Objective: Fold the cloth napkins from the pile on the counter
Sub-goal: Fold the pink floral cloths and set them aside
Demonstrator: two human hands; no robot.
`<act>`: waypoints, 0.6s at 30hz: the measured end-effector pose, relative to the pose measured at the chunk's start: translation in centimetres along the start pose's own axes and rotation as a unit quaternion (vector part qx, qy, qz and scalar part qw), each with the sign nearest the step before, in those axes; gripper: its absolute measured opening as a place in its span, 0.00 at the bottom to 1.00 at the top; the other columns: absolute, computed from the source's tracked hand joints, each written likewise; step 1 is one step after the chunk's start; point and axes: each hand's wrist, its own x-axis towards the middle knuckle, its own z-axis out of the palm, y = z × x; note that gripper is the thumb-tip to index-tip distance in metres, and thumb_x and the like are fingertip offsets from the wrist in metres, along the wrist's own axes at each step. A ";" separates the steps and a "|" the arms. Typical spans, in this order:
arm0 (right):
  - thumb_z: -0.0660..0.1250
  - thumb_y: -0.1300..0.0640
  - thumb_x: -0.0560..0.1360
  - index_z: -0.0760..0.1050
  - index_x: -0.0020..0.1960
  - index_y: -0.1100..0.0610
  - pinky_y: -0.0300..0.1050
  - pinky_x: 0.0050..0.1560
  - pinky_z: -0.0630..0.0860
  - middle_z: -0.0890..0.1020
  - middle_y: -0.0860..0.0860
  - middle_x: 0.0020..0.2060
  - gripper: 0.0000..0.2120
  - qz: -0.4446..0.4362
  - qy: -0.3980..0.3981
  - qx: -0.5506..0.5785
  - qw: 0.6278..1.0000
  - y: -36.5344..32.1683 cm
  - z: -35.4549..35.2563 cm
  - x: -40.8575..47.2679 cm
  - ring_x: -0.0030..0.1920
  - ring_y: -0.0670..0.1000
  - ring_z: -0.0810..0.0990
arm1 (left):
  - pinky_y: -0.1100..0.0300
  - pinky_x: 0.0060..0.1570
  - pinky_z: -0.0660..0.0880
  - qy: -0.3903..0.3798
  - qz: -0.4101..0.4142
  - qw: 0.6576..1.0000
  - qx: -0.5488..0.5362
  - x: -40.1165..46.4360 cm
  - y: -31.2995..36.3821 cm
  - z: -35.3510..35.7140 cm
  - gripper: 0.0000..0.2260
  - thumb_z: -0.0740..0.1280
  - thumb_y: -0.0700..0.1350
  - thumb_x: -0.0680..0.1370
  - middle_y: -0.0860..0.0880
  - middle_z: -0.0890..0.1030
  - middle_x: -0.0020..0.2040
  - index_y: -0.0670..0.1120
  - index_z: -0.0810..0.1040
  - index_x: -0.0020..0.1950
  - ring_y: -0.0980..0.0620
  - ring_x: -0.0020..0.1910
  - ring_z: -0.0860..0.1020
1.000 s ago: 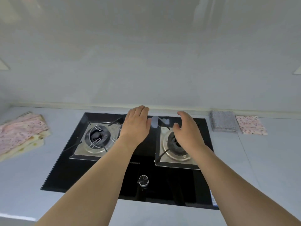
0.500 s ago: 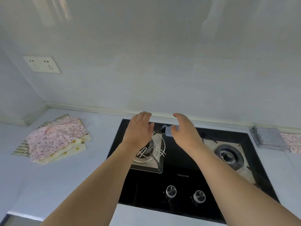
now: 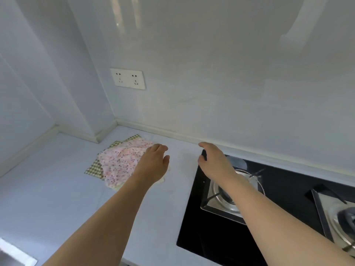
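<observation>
A pile of cloth napkins (image 3: pixel 121 164) lies flat on the pale counter (image 3: pixel 57 189) near the back left corner. A pink flowered napkin is on top, a green checked napkin (image 3: pixel 95 168) pokes out beneath, and a cream one shows at the near edge. My left hand (image 3: pixel 153 163) hovers over the right edge of the pile, fingers relaxed, holding nothing. My right hand (image 3: pixel 215 162) is out over the left rear corner of the hob, fingers loosely bent, also holding nothing. Whether the left hand touches the pile I cannot tell.
A black glass gas hob (image 3: pixel 269 212) with two steel burners fills the right side of the counter. The wall behind carries a double socket (image 3: pixel 127 78). A wall step juts out at the back left corner (image 3: pixel 92 135).
My view and both hands have swung left, off the burners toward the napkin pile. The folded napkins at the far right have left the view.
</observation>
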 end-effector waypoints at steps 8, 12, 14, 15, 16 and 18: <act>0.57 0.58 0.80 0.68 0.70 0.54 0.44 0.65 0.68 0.72 0.51 0.68 0.19 -0.040 -0.113 -0.077 0.990 -5.5 12.5 9.6 0.66 0.51 0.72 | 0.56 0.58 0.74 -0.043 -0.052 0.997 -0.025 3.3 -16.1 -0.1 0.14 0.59 0.42 0.81 0.50 0.77 0.63 0.48 0.76 0.66 0.50 0.59 0.75; 0.58 0.57 0.80 0.71 0.69 0.53 0.45 0.65 0.68 0.72 0.50 0.67 0.17 -0.079 -0.163 -0.136 0.974 -4.2 18.0 14.7 0.65 0.52 0.71 | 0.60 0.46 0.76 -0.040 -0.027 0.998 -0.050 4.6 -20.1 3.5 0.11 0.60 0.44 0.81 0.55 0.81 0.53 0.51 0.79 0.59 0.57 0.45 0.77; 0.61 0.55 0.78 0.71 0.68 0.51 0.45 0.65 0.68 0.72 0.49 0.66 0.18 -0.109 -0.169 -0.162 0.966 -2.9 20.0 16.6 0.65 0.51 0.71 | 0.62 0.43 0.77 -0.043 -0.004 0.997 -0.061 5.2 -21.4 5.5 0.08 0.62 0.46 0.81 0.57 0.80 0.49 0.52 0.79 0.56 0.61 0.42 0.77; 0.63 0.55 0.76 0.71 0.67 0.50 0.45 0.65 0.68 0.73 0.48 0.66 0.19 -0.124 -0.176 -0.169 0.962 -2.0 21.1 17.3 0.65 0.50 0.70 | 0.63 0.42 0.77 -0.048 0.006 0.997 -0.061 5.5 -22.1 6.8 0.06 0.63 0.47 0.80 0.58 0.80 0.47 0.53 0.79 0.54 0.60 0.42 0.77; 0.64 0.54 0.75 0.72 0.67 0.50 0.45 0.64 0.68 0.73 0.48 0.65 0.20 -0.134 -0.184 -0.175 0.958 -1.0 22.2 17.9 0.65 0.50 0.70 | 0.62 0.42 0.76 -0.055 0.016 0.997 -0.052 5.7 -22.7 8.0 0.05 0.65 0.50 0.78 0.59 0.79 0.46 0.53 0.79 0.52 0.59 0.42 0.76; 0.67 0.54 0.73 0.72 0.66 0.50 0.45 0.63 0.69 0.74 0.48 0.63 0.22 -0.154 -0.183 -0.187 0.953 0.9 23.7 18.6 0.63 0.49 0.71 | 0.60 0.42 0.76 -0.056 0.042 0.997 -0.032 5.9 -23.8 9.9 0.07 0.68 0.56 0.75 0.58 0.76 0.45 0.54 0.78 0.49 0.58 0.41 0.75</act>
